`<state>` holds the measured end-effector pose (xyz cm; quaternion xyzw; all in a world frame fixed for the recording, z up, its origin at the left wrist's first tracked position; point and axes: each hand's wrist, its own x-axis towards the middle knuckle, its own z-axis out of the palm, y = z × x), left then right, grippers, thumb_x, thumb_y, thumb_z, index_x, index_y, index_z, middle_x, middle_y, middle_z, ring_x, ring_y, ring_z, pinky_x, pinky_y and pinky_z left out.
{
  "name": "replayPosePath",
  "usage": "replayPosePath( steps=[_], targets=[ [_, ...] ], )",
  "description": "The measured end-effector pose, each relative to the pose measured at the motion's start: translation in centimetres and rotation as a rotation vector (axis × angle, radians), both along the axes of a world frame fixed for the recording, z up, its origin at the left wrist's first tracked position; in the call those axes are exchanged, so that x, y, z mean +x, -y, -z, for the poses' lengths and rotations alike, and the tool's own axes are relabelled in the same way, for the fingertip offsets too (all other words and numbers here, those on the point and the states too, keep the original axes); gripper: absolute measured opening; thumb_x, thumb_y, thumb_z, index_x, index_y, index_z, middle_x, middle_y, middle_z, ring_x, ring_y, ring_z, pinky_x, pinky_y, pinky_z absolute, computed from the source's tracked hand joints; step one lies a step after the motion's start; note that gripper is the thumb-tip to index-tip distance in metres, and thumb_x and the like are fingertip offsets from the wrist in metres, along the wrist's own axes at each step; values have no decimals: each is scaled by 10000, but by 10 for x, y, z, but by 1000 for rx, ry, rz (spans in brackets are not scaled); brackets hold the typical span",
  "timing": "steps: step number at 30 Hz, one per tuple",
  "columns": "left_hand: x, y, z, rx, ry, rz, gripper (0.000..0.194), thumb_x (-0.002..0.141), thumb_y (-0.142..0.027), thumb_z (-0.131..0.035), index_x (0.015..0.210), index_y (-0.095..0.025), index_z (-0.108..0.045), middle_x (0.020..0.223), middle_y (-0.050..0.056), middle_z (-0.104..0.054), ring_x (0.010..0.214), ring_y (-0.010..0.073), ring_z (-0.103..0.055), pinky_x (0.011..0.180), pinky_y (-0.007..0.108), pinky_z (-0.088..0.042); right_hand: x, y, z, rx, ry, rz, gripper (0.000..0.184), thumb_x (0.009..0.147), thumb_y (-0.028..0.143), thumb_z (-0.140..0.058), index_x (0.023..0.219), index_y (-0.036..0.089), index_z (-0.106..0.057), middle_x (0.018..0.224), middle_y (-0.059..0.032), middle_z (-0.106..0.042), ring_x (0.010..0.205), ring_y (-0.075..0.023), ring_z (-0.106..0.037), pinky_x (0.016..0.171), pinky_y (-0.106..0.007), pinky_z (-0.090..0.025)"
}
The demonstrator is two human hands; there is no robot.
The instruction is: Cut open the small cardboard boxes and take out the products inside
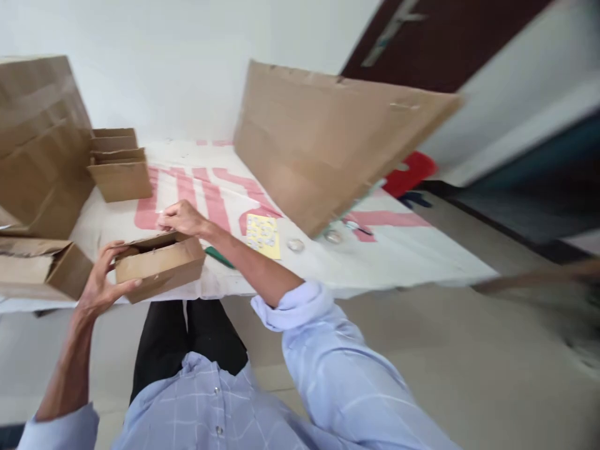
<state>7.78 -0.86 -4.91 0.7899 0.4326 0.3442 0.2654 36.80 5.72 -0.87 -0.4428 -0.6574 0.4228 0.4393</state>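
A small brown cardboard box [162, 265] sits tilted at the front edge of the table. My left hand [105, 278] grips its left end, thumb on the near side and fingers at the top edge. Over the box's far side is my right hand [182, 219], its fingers curled together; whether something small is between them I cannot make out. A green object [219, 257] lies partly behind the box and right forearm. Just beyond that forearm rests a yellow sheet with pale round shapes [263, 234].
Two small open boxes [120, 178] stand at the back left, near a large carton [42, 137]. Another box [44, 265] is at the left front. A big cardboard piece [337, 137] leans on the right. Round clear items [295, 245] and a red object [410, 175] lie nearby.
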Motion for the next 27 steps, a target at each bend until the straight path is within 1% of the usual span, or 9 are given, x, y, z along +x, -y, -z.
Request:
replayPosePath(
  steps=[4, 6, 8, 10, 12, 14, 20, 23, 27],
  targets=[
    [-4, -15, 5, 47, 11, -42, 652, 739, -658, -938, 1285, -391, -702, 1605, 58, -593, 1507, 450, -604, 1095, 597, -657, 6, -6, 4, -31, -301, 212, 476, 825, 623, -887, 718, 216, -664, 734, -9, -720, 646, -135, -666, 585, -243, -537],
    [-5, -20, 8, 50, 13, -54, 652, 705, -615, -959, 1284, -459, -703, 1626, 1, -582, 1530, 451, -586, 1103, 606, -659, 22, -2, 15, 38, -378, 305, 497, 828, 679, -864, 772, 226, -666, 764, -4, -720, 666, -136, -658, 602, -246, -546],
    [-5, -21, 9, 49, 22, -65, 654, 689, -602, -955, 1286, -506, -706, 1640, -38, -574, 1534, 448, -586, 1102, 609, -665, 47, 9, 33, 107, -353, 394, 462, 859, 667, -814, 805, 229, -676, 736, 8, -691, 670, -138, -636, 634, -255, -547],
    [-4, -20, 8, 51, 26, -83, 642, 691, -595, -941, 1287, -517, -715, 1630, -47, -585, 1527, 446, -597, 1090, 605, -675, 81, 25, 56, 128, -216, 527, 391, 902, 606, -738, 823, 227, -684, 703, 17, -661, 666, -144, -613, 645, -261, -534],
    [-2, -18, 5, 56, 13, -102, 624, 704, -586, -924, 1292, -527, -724, 1609, -51, -609, 1522, 441, -604, 1077, 596, -685, 122, 45, 77, 120, 19, 711, 314, 942, 512, -647, 818, 225, -677, 701, 10, -658, 683, -158, -609, 660, -266, -526],
    [0, -18, 3, 67, -5, -117, 614, 712, -587, -907, 1300, -564, -728, 1593, -70, -631, 1528, 435, -602, 1065, 587, -691, 165, 66, 93, 109, 231, 862, 264, 955, 423, -594, 788, 228, -653, 773, -17, -699, 756, -178, -638, 737, -286, -541],
    [0, -19, -3, 54, -56, -138, 676, 704, -608, -885, 1343, -713, -690, 1583, -122, -640, 1473, 448, -636, 1075, 637, -674, 280, 116, 108, 50, 498, 1110, 206, 953, 261, -552, 762, 226, -622, 976, -117, -752, 977, -248, -642, 937, -367, -499],
    [0, -19, -8, 55, -97, -129, 669, 727, -590, -885, 1348, -729, -680, 1579, -122, -635, 1468, 444, -640, 1070, 626, -676, 309, 126, 116, 11, 611, 1149, 233, 974, 242, -559, 757, 219, -641, 989, -137, -754, 989, -255, -624, 920, -368, -480],
    [-1, -20, -8, 69, -72, -144, 626, 731, -597, -888, 1313, -721, -691, 1578, -137, -631, 1524, 433, -601, 1080, 600, -669, 317, 132, 132, -28, 729, 1133, 215, 949, 205, -601, 751, 214, -685, 950, -124, -757, 953, -244, -614, 851, -346, -471]
  ],
)
